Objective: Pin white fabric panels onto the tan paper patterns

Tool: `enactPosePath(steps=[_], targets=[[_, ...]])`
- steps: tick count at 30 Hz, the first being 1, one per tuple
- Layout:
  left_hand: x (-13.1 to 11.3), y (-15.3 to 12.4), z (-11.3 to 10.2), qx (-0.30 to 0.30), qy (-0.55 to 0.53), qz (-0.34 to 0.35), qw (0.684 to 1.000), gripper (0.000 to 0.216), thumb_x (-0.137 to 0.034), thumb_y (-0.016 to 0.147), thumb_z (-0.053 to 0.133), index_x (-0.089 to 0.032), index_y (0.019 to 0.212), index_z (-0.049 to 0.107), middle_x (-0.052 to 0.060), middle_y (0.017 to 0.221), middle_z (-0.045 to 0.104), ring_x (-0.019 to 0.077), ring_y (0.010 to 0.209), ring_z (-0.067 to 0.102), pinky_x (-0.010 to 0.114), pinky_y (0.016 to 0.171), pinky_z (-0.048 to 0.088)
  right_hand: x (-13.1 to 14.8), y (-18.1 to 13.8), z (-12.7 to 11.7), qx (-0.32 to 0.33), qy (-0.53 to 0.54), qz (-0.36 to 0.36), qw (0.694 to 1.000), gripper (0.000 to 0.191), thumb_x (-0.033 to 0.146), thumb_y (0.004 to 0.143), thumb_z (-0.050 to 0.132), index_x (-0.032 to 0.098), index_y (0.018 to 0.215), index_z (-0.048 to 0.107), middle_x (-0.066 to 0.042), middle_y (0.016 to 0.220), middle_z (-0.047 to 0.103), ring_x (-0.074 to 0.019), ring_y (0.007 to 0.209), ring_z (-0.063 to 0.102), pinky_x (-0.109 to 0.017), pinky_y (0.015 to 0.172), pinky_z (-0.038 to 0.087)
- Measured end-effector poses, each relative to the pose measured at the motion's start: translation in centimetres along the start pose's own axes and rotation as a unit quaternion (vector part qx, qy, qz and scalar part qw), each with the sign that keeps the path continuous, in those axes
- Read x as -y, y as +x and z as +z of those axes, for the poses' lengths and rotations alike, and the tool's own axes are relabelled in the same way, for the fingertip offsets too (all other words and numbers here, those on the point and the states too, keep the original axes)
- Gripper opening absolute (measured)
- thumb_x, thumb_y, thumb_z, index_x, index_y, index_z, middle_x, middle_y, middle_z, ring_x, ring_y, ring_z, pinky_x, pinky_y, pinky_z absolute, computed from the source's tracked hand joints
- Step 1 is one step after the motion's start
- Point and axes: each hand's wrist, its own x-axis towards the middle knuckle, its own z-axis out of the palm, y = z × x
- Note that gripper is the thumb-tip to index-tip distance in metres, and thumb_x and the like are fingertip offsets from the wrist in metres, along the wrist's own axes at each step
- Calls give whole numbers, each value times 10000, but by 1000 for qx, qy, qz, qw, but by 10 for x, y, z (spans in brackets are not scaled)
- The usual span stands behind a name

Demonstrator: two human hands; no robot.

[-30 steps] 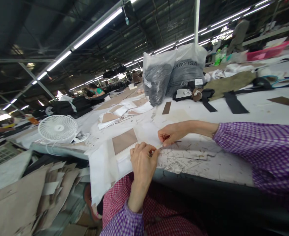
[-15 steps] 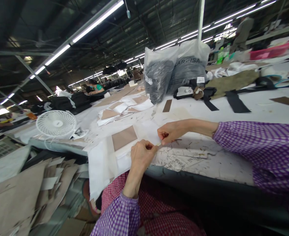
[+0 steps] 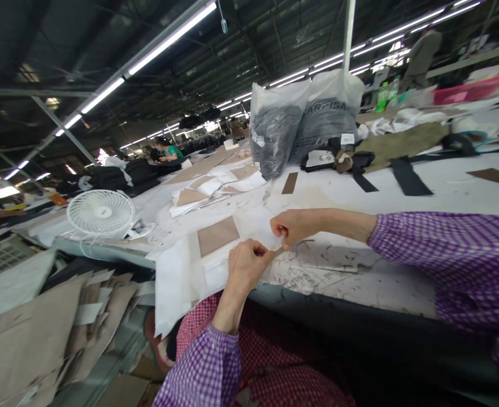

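Note:
Near the front edge of the table, my left hand (image 3: 249, 264) and my right hand (image 3: 296, 227) pinch a small brownish strip (image 3: 278, 252) from its two ends. The strip is short and narrow; my fingers hide much of it. Just left of my hands, a taupe rectangular piece (image 3: 218, 236) lies on white sheets (image 3: 175, 277) that hang over the table edge. Under my right hand the white tabletop covering (image 3: 317, 274) is worn and marked with dark scratches.
A white fan (image 3: 100, 212) stands at the left table edge. Behind are stacked white and taupe pieces (image 3: 215, 186), a brown strip (image 3: 290, 183), filled plastic bags (image 3: 277, 133) and black straps (image 3: 410, 176). Taupe panels (image 3: 29, 328) are piled low at left. Co-workers (image 3: 170, 151) are further back.
Both hands keep their pinch in nearly the same place. Slightly more of the strip shows between my fingers. The whole view has shifted a little.

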Motion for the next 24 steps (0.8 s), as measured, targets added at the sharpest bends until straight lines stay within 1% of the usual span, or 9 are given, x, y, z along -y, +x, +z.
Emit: enactPosePath(steps=[2, 6, 9, 13, 15, 18, 21, 22, 24], targets=[[0, 0, -1, 2, -2, 3, 1000, 120, -272, 701, 650, -206, 601, 658, 32, 628, 672, 186, 614, 584, 277, 561, 392, -5, -3, -3, -16, -17, 6, 1000, 276, 164, 594, 703, 191, 757, 481, 21, 727, 503, -123, 644, 431, -245, 541, 298], [-1, 2, -1, -1, -12, 10, 1000, 122, -242, 685, 658, -208, 568, 656, 27, 608, 664, 181, 600, 583, 277, 567, 402, -25, -12, -18, -80, -64, 67, 992, 227, 149, 620, 669, 187, 766, 500, -16, 782, 540, -159, 711, 475, -260, 589, 329], [-3, 7, 2, 0, -21, 15, 1000, 133, -237, 669, 667, -209, 540, 654, 23, 566, 641, 189, 592, 578, 290, 584, 408, -25, -15, -26, -92, -31, 35, 995, 158, 226, 709, 636, 184, 809, 522, -20, 771, 564, -162, 701, 496, -268, 602, 352], [-5, 14, 0, 13, -46, 34, 998, 150, -240, 688, 648, -201, 546, 676, 18, 557, 633, 189, 613, 578, 303, 621, 416, -6, -8, -14, 6, 60, -89, 994, 129, 281, 825, 536, 162, 870, 553, -15, 751, 578, -131, 660, 484, -249, 594, 370], [-2, 14, -6, 42, -70, 52, 995, 177, -270, 719, 630, -199, 573, 699, 6, 578, 651, 173, 621, 586, 284, 614, 425, -2, -3, -5, 47, 76, -95, 991, 128, 264, 842, 509, 148, 871, 554, -13, 746, 569, -118, 646, 465, -238, 582, 367], [10, 8, -18, 72, -156, 51, 984, 167, -303, 739, 624, -192, 728, 749, 7, 679, 714, 160, 665, 618, 273, 641, 464, -6, 2, 1, 64, 103, -90, 989, 152, 292, 854, 521, 148, 896, 547, -6, 760, 549, -112, 647, 446, -232, 576, 367], [24, -4, -25, -10, -257, 28, 966, 206, -283, 711, 660, -170, 866, 736, 43, 809, 739, 178, 750, 632, 310, 726, 492, -9, 0, 0, 82, 140, -91, 983, 147, 307, 847, 552, 167, 889, 537, 4, 756, 539, -115, 663, 452, -235, 587, 371], [28, -9, -26, -48, -249, 38, 967, 187, -271, 705, 673, -178, 858, 727, 44, 829, 732, 181, 768, 621, 321, 747, 487, -9, -1, -1, 85, 147, -87, 982, 138, 303, 843, 559, 172, 879, 536, 6, 749, 539, -117, 665, 455, -237, 587, 370], [30, -17, -23, -96, -156, 94, 979, 92, -248, 710, 695, -212, 794, 707, 26, 833, 705, 185, 792, 588, 335, 779, 462, -5, -4, -3, 86, 157, -76, 981, 123, 292, 833, 575, 178, 862, 538, 8, 737, 544, -119, 663, 460, -244, 584, 365]])
